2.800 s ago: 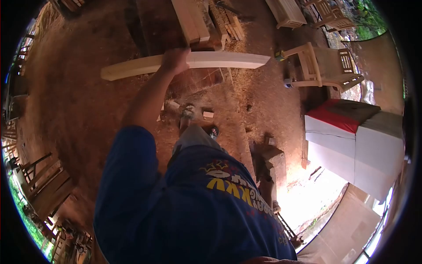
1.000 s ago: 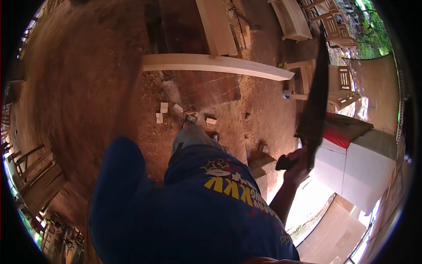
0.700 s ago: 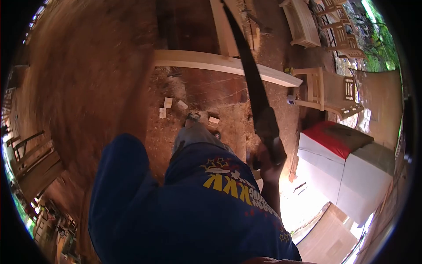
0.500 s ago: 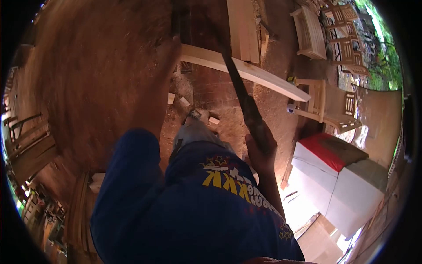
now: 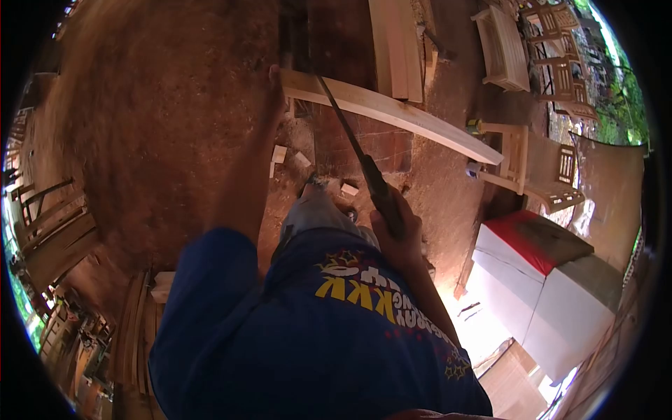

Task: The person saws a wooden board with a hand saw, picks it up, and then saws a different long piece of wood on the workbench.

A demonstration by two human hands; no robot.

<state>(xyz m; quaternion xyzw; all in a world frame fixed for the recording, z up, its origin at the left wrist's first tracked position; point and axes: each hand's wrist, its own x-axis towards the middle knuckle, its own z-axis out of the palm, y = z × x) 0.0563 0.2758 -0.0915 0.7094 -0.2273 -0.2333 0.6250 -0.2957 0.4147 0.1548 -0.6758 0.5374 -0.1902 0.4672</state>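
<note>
My right hand point(image 5: 397, 222) is closed around the straight dark handle of a handsaw point(image 5: 343, 117). Its narrow blade looks almost edge-on and crosses a pale wooden plank point(image 5: 413, 119) near the plank's left end. My left hand point(image 5: 275, 80), partly in shadow, is closed at that same end, its fingers largely hidden. The plank slants down to the right across the view. Below it, small wood offcuts point(image 5: 302, 159) lie on the floor near my feet.
Longer boards point(image 5: 395, 49) lie beyond the plank. On the right are a wooden chair point(image 5: 514, 157), a slatted bench point(image 5: 502, 49) and a large white box point(image 5: 528, 294) with a red top. Stacked timber point(image 5: 133, 336) is at lower left.
My right hand and the handsaw have shifted forward and to the left, and the blade looks thinner and less blurred. My left hand stays at the plank's end.
</note>
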